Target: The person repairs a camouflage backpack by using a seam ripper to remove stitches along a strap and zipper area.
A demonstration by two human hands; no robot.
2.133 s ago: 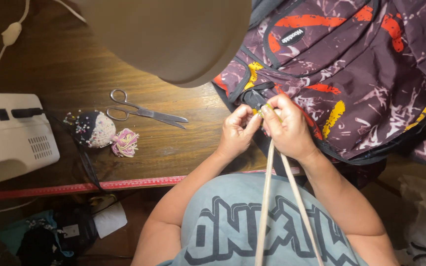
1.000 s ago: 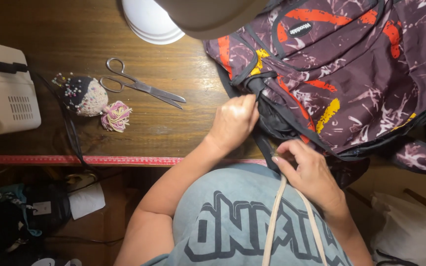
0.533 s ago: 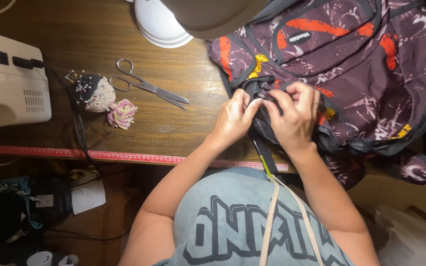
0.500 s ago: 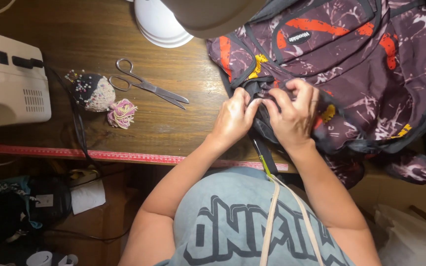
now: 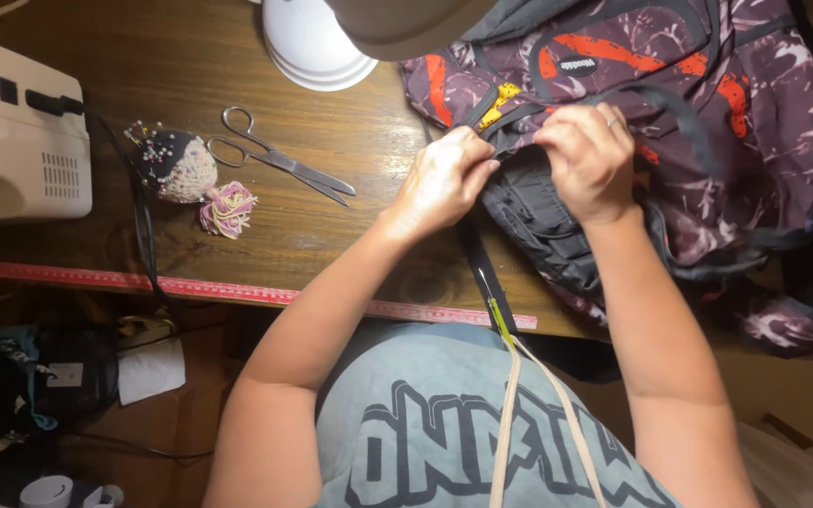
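A dark purple backpack (image 5: 708,160) with red and yellow patches lies on the right side of a wooden table (image 5: 190,56). My left hand (image 5: 444,179) pinches the black fabric at the backpack's edge, just below a yellow patch. My right hand (image 5: 587,155), with a ring on one finger, grips the same black part a little to the right. A black strap (image 5: 482,273) hangs from the bag over the table's front edge toward my body. Whether a needle is in my fingers is hidden.
Metal scissors (image 5: 279,165) lie left of my hands. A round pincushion (image 5: 173,166) with a pink tassel sits further left, beside a cream sewing machine (image 5: 16,141). A white lamp base (image 5: 317,52) stands at the back. A red measuring tape (image 5: 190,287) runs along the table edge.
My right hand came up from near my lap to the backpack and joined the left hand on the black fabric. The bag has shifted slightly under both hands.
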